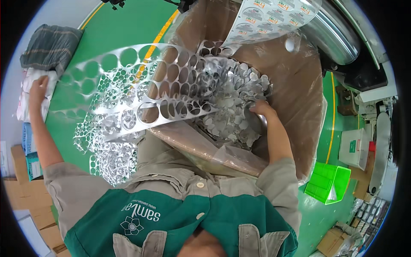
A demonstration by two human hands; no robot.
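Note:
My left hand (pixel 39 89) is raised at the far left, its fingers small and partly bent; whether they touch anything, I cannot tell. Between it and the bin, a silvery foil strip punched with round holes (pixel 147 118) spreads out, its left end smeared by motion. My right hand (pixel 264 109) reaches into a large bin lined with clear plastic (pixel 295 94). Its fingers close on the rim of a shiny metal bowl (pixel 255 122), which is partly hidden by the hand. Around the bowl lie many loose round foil discs (pixel 233 122) in a heap.
A tangled pile of punched foil (pixel 113 158) lies on the green floor to the left. Printed foil sheet (pixel 269 19) hangs over the bin beside a metal roller (pixel 334 34). A green crate (pixel 327 183) stands at the right, cardboard boxes (pixel 40 214) at the lower left.

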